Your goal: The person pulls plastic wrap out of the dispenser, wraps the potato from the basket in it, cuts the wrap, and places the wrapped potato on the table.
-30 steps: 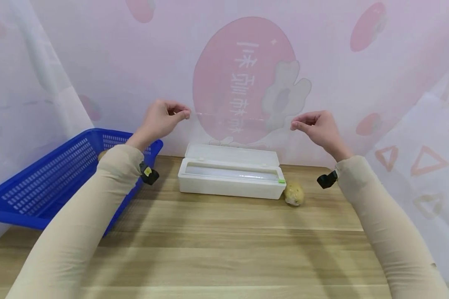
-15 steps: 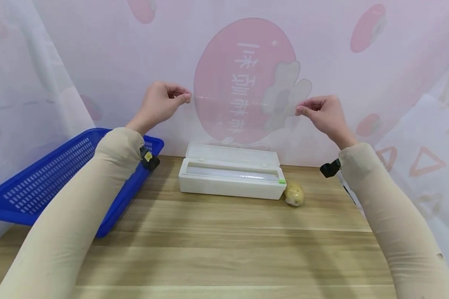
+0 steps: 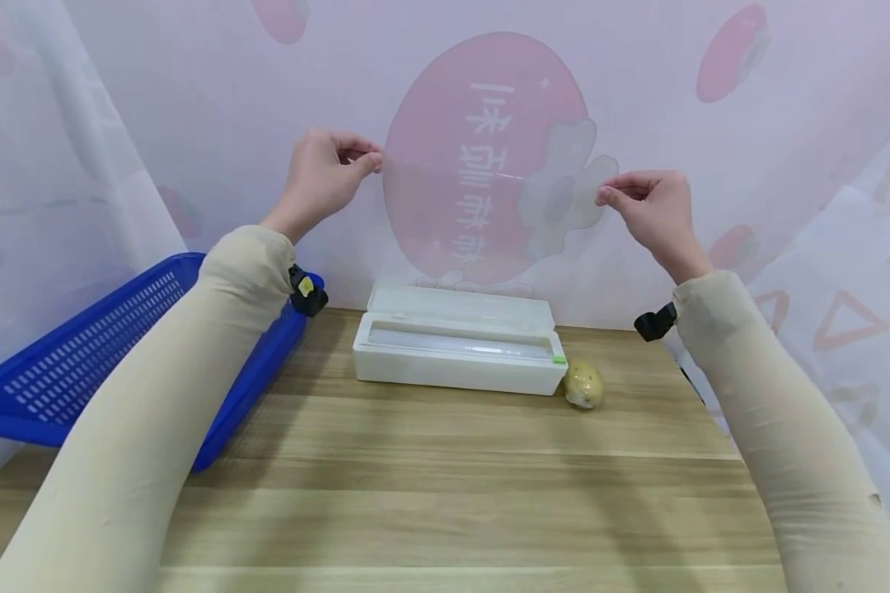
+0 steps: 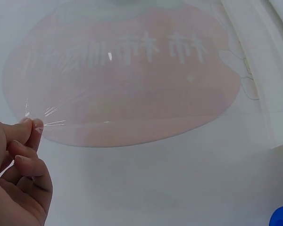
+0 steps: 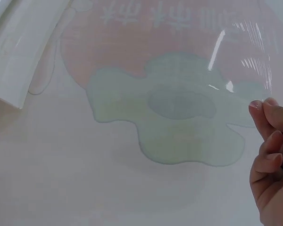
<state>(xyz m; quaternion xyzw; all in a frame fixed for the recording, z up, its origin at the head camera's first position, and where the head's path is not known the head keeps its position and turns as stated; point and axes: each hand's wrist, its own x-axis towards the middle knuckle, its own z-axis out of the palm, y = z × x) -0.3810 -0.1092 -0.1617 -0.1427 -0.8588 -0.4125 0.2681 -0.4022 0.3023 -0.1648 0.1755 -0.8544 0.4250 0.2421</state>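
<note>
The clear film (image 3: 493, 185) is stretched between the two hands, up in front of the printed backdrop (image 3: 653, 91), and makes the hub of this clock, with twelve at the top of the head view. At nine o'clock the left hand (image 3: 325, 177) pinches one end between thumb and fingertip; just past three the right hand (image 3: 656, 210) pinches the other, a little lower, so the stretch slopes. Bright creases fan out near both pinches in the wrist views, and there I'd expect the likeliest trouble: too hard a pull could split the thin sheet or slip it free, while slack could let it fold and cling to itself. (Its lower edge is nearly invisible, so I cannot tell whether it hangs loose or joins the roll (image 3: 460, 343).) At six o'clock stands the white box (image 3: 456, 376), lid (image 3: 460, 307) raised; if the film does run into it, a sharp tug might drag it askew. At five o'clock the potato (image 3: 583, 385) sits just beside the box, round enough to roll if nudged. Out at eight, the left sleeve (image 3: 141, 428) partly hides the blue basket (image 3: 81, 366), which a carelessly dropped elbow could knock.
</note>
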